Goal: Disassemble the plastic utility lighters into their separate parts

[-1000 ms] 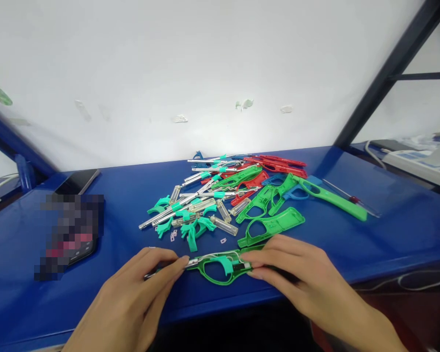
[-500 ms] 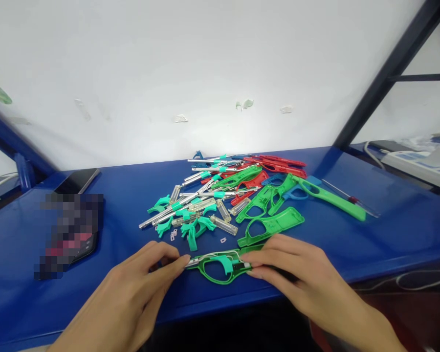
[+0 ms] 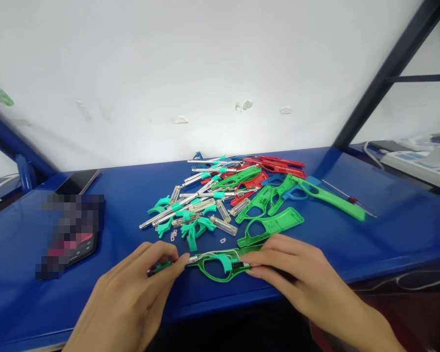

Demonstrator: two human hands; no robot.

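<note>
A green lighter half-shell [image 3: 222, 279] with a finger loop lies open side up at the front of the table. Inside it sit a teal trigger [image 3: 226, 262], a small black part [image 3: 238, 265] and a thin white wire [image 3: 214, 253]. My left hand [image 3: 137, 281] pinches the metal tube [image 3: 193, 259] at the shell's left end between thumb and finger. My right hand [image 3: 297, 269] is closed on the handle end of the shell, its fingertips by the black part. That hand covers most of the handle.
Behind my hands lie several metal tubes [image 3: 165, 211], teal triggers [image 3: 192, 234], clear fuel tanks [image 3: 223, 226] and green half-shells [image 3: 275, 223]. Red shells [image 3: 282, 164] are farther back. A screwdriver [image 3: 352, 199] rests at the right. Phones [image 3: 78, 182] lie at the left, before a white wall [image 3: 212, 58].
My left hand has shifted slightly, and more of the tube shows beneath its fingers. The black part beside the trigger shows more clearly. My right hand stays nearly still.
</note>
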